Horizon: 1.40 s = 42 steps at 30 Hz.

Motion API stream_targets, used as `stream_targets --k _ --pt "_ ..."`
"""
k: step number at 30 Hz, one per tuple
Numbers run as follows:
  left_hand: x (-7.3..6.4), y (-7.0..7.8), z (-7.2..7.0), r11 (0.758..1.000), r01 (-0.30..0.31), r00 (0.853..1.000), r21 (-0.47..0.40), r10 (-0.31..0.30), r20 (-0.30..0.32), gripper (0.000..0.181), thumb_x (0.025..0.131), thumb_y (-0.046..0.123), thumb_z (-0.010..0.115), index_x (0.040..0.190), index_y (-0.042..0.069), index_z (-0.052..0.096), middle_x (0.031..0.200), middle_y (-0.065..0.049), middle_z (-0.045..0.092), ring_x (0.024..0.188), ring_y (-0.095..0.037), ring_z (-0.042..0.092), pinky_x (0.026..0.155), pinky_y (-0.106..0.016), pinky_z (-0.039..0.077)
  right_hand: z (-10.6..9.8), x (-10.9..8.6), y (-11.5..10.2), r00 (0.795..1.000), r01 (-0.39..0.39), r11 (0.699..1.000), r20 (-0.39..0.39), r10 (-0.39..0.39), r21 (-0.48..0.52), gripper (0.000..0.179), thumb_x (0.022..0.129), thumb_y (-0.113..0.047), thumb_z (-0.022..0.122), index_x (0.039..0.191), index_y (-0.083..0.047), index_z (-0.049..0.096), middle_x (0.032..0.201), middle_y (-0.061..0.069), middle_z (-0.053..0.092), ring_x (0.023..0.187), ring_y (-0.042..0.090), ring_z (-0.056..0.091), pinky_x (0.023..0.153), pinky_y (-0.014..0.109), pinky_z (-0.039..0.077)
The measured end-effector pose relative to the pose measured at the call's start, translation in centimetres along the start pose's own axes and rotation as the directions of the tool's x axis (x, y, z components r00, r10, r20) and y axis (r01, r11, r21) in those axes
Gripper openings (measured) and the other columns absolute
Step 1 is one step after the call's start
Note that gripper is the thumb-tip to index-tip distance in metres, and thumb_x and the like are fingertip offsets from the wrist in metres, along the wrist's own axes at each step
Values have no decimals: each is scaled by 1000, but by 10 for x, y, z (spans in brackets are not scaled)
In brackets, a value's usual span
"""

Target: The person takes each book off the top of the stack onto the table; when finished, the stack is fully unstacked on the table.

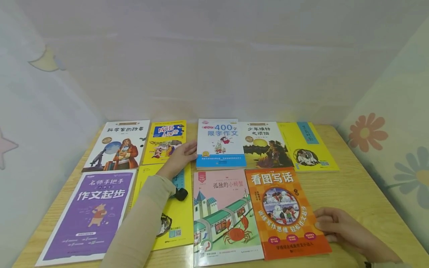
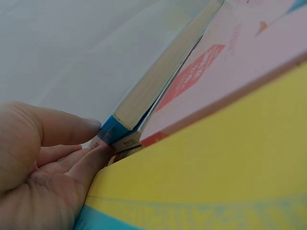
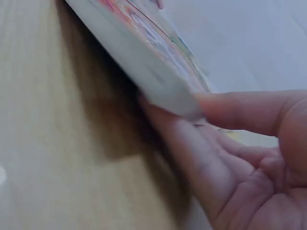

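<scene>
In the head view, my left hand (image 1: 179, 158) is at the left edge of a white-and-blue paperback book (image 1: 221, 143) in the back row. The left wrist view shows thumb and fingers pinching that book's blue corner (image 2: 115, 130). My right hand (image 1: 340, 227) grips the right edge of an orange book (image 1: 283, 212) in the front row. In the right wrist view the thumb lies over the book's corner (image 3: 165, 93), slightly raised off the wood, with fingers beneath. A pink-and-green crab book (image 1: 224, 212) adjoins the orange one. My left forearm hides part of a yellow book (image 1: 177, 219).
A purple book (image 1: 90, 216) lies front left on the wooden table (image 1: 338, 190). Along the back are a scientist-cover book (image 1: 117, 145), a small yellow book (image 1: 165, 143), a dark-figure book (image 1: 266, 145) and another yellow book (image 1: 308, 147). Pale printed walls enclose the table.
</scene>
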<state>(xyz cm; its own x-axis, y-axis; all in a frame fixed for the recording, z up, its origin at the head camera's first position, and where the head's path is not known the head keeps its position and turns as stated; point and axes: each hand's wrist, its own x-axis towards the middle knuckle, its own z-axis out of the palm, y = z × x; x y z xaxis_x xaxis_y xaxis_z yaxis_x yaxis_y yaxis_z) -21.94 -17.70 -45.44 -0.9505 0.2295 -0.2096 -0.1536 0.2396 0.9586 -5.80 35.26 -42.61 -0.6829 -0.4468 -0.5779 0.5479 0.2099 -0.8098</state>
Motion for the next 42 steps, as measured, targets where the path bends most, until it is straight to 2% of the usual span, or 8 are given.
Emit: stream_targets --k 5,8,12,18,21,23,31,42 --pt "0 0 -1 1000 1 1000 -5 -1 -6 62 103 19 61 159 25 35 157 6 44 144 -13 41 119 -41 34 9 0 -18 996 55 934 -48 -76 -352 23 102 -15 60 114 5 57 96 12 69 83 21 69 67 36 61" --pt "0 -1 -1 1000 2 1000 -8 -2 -6 62 103 20 61 159 26 35 157 6 44 144 -14 41 119 -41 34 18 3 -32 981 80 778 -88 -170 -623 17 100 -19 65 98 -1 64 83 5 64 68 12 59 56 28 52" --pt "-1 -1 -1 1000 1 1000 -12 -1 -1 62 103 21 62 158 26 36 157 6 45 144 -15 42 118 -41 35 36 11 -58 941 -82 599 -259 -216 -797 19 98 -24 68 89 -8 66 72 0 59 58 13 54 52 29 47" --pt "-1 -1 -1 1000 -4 1000 -19 5 6 62 103 20 62 158 25 36 156 5 45 144 -14 42 118 -41 35 66 45 -99 849 -13 565 -307 -429 -825 24 100 -23 66 108 0 69 87 6 68 72 21 64 62 37 55" --pt "0 -2 -1 1000 3 1000 -17 -3 4 61 103 21 61 158 26 36 156 6 46 143 -14 42 118 -41 35 80 72 -113 820 87 583 -274 -503 -808 26 100 -22 65 115 0 68 99 10 71 87 24 67 73 41 58" --pt "0 -3 -1 1000 5 1000 -19 -5 2 61 103 20 61 158 26 36 156 6 46 143 -13 42 118 -41 35 85 94 -119 823 173 640 -247 -512 -749 29 101 -20 64 120 1 66 106 14 71 94 28 69 80 44 59" --pt "2 -4 1 1000 8 1000 -20 -8 -2 60 103 20 61 157 26 38 155 7 47 143 -13 43 117 -40 37 100 162 -136 874 238 860 -286 -392 -452 46 101 -14 61 140 8 52 124 27 63 105 34 70 91 39 58" --pt "2 -5 0 1000 11 1000 -17 -11 -9 61 102 20 62 158 27 37 155 8 47 143 -13 43 117 -40 36 115 186 -145 881 134 913 -376 -288 -386 47 101 -18 61 140 5 52 132 26 59 113 35 68 96 41 56"
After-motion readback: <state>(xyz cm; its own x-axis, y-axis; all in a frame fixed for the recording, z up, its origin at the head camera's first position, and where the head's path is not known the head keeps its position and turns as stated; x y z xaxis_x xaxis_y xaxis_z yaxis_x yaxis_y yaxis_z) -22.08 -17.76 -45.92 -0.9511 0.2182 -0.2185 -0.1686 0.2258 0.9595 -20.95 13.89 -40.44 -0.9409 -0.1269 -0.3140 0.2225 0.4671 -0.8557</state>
